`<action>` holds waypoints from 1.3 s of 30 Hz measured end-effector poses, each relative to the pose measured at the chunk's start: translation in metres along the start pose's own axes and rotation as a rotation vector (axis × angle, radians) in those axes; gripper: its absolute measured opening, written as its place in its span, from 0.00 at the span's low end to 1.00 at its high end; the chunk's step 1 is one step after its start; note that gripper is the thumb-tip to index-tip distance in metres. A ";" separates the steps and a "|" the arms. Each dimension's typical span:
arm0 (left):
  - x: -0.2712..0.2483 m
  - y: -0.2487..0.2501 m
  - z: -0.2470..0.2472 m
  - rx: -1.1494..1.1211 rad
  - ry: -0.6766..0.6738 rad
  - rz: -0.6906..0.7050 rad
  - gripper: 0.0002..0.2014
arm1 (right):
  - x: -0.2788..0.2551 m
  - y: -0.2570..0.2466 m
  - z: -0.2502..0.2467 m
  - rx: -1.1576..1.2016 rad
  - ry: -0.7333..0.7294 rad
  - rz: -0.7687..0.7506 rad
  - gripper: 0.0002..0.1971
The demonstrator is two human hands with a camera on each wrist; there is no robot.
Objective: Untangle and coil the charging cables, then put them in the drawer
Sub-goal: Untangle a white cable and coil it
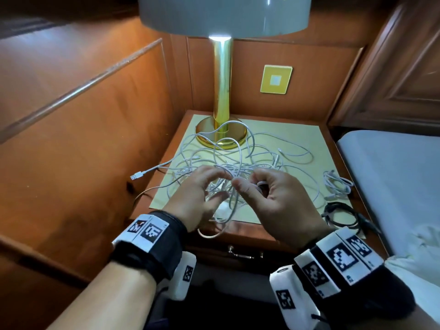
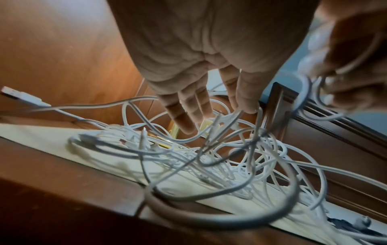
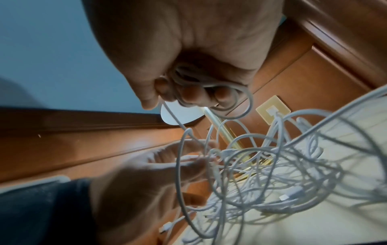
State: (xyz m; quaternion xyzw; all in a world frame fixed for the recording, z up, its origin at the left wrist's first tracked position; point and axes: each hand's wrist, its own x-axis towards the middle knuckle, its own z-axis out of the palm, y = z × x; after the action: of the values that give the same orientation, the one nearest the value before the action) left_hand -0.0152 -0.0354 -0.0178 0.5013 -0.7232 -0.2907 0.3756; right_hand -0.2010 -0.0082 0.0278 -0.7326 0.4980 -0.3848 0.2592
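A tangle of white charging cables (image 1: 259, 148) (image 2: 209, 157) (image 3: 272, 165) sprawls over a cream mat (image 1: 300, 136) on the wooden nightstand. My right hand (image 1: 248, 186) (image 3: 199, 92) hovers over the front of the tangle, its fingers curled round a small bundle of white cable loops (image 3: 209, 82). My left hand (image 1: 220, 184) is close beside it on the left. Its fingers (image 2: 188, 114) reach down fairly straight into the strands, with a few strands lying against the fingertips. The drawer front with its metal handle (image 1: 245, 254) is shut below the tabletop edge.
A brass lamp (image 1: 222, 91) stands at the back of the nightstand with cable looped round its base. A coiled white cable (image 1: 338, 184) and a coiled black cable (image 1: 342, 215) lie at the right edge. A USB plug (image 1: 137, 175) hangs off the left edge. A bed (image 1: 392, 175) borders the right.
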 end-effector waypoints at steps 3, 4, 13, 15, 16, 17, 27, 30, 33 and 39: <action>0.008 -0.001 0.012 0.030 -0.022 0.028 0.17 | -0.001 -0.002 0.003 0.175 -0.003 -0.039 0.22; 0.010 0.000 0.015 0.040 -0.027 0.020 0.12 | 0.000 -0.004 0.002 0.235 0.001 -0.042 0.22; 0.018 -0.013 -0.003 0.091 0.151 -0.157 0.13 | 0.012 0.007 -0.033 0.919 0.330 0.281 0.18; 0.016 -0.010 -0.002 0.180 0.101 -0.128 0.11 | 0.013 0.006 -0.036 1.052 0.362 0.353 0.09; 0.016 -0.009 0.000 0.202 0.085 -0.105 0.10 | 0.013 0.005 -0.037 1.099 0.385 0.370 0.09; 0.016 -0.009 0.002 0.213 0.073 -0.081 0.09 | 0.013 0.003 -0.038 1.123 0.406 0.381 0.12; 0.019 -0.001 0.011 0.344 0.139 -0.025 0.05 | 0.001 -0.008 -0.016 -0.242 -0.141 0.332 0.25; 0.018 -0.001 0.010 0.362 0.151 0.001 0.02 | -0.002 -0.007 -0.004 -0.503 -0.308 0.345 0.23; 0.016 -0.002 0.005 0.311 0.193 -0.014 0.04 | 0.001 0.000 -0.003 -0.476 -0.205 0.310 0.12; 0.017 0.003 0.013 0.250 0.157 -0.096 0.07 | 0.006 0.001 -0.010 0.154 0.128 0.258 0.26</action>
State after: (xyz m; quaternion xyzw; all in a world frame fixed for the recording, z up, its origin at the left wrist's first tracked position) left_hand -0.0306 -0.0496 -0.0184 0.5993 -0.6975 -0.1762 0.3512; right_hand -0.2082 -0.0140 0.0348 -0.6145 0.5726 -0.4310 0.3298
